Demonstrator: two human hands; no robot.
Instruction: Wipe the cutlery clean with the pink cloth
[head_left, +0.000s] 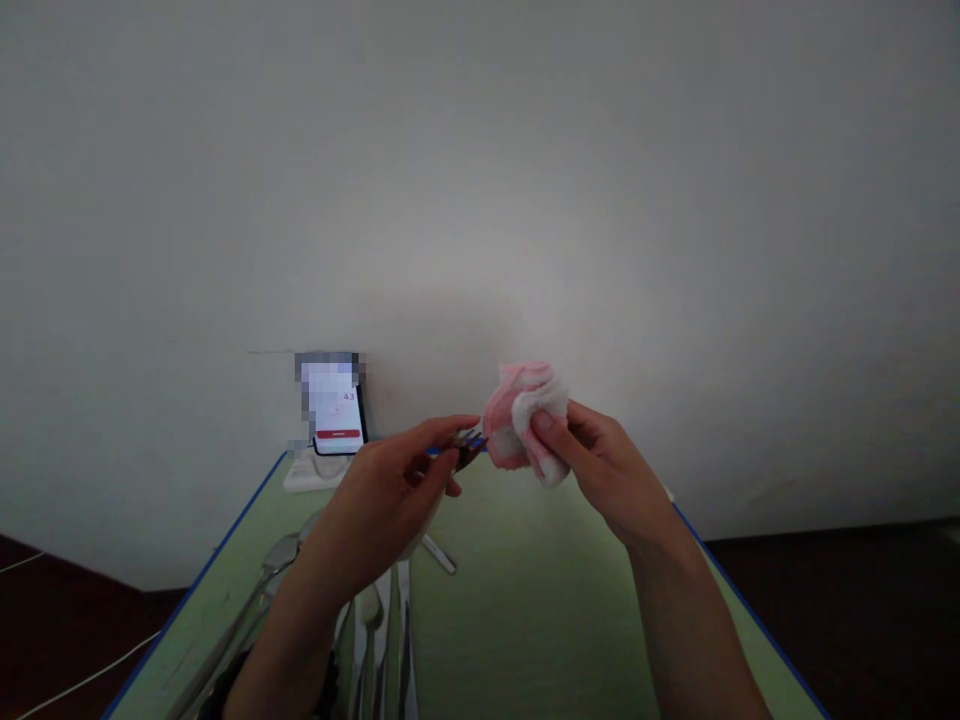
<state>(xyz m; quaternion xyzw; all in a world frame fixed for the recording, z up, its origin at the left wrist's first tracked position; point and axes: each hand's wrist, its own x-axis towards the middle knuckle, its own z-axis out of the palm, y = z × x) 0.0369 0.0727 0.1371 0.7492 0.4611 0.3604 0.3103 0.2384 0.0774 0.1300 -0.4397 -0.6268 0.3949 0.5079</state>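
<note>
My left hand is closed around a fork, whose tines stick out between the fingers toward the right. Most of the fork is hidden by the hand. A folded pink and white cloth is pinched in my right hand, the thumb pressed on its front. The tines end right beside the cloth's left edge; whether they touch it I cannot tell. Both hands are raised above the green table.
Several spoons and knives lie at the table's left, partly under my left forearm. A metal handle end shows below the left hand. A phone leans on a white stand near the wall.
</note>
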